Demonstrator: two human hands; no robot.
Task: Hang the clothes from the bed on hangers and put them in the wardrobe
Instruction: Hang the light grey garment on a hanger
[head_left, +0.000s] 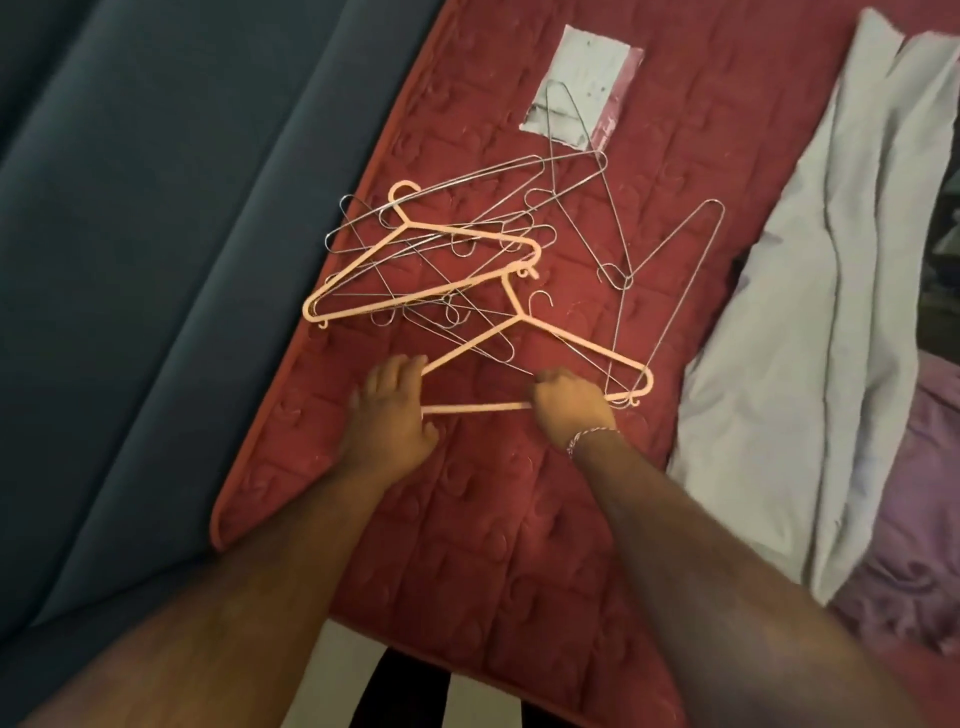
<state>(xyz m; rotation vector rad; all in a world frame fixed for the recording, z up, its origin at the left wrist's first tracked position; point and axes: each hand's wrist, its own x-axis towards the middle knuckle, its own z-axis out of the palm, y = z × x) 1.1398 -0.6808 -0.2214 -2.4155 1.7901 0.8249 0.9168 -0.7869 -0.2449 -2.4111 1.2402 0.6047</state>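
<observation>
Peach plastic hanger (524, 332) nearest the bed's foot, flat on the red quilted mattress (467, 519). Gripped at both ends of its bottom bar: left hand (392, 410) at the left corner, fingers curled over the bar and shoulder arm; right hand (571, 402) further along the bar toward the right corner, closed round it in a fist. Thread bracelet (587, 436) on that wrist. Two-handed hold probably meant to lift this hanger free, since thin wires crossed its frame and would snag under a one-sided pull.

Beyond the held hanger, a second peach hanger (415, 260) lying in a tangle of wire hangers (571, 218), hooks interlocked; dumped in one heap, likely for easy reach. Further beyond, a pale paper packet (582, 83) with one wire hanger across it.

Right of the held hanger, well apart: pale grey garment (810, 364) in loose folds, purple cloth (914, 519) partly beneath it. Neither on a hanger yet. Left of the held hanger, off the mattress edge, dark blue fabric surface (130, 260). Wardrobe not in view.

Judged early: hanger being picked, clothes untouched.
</observation>
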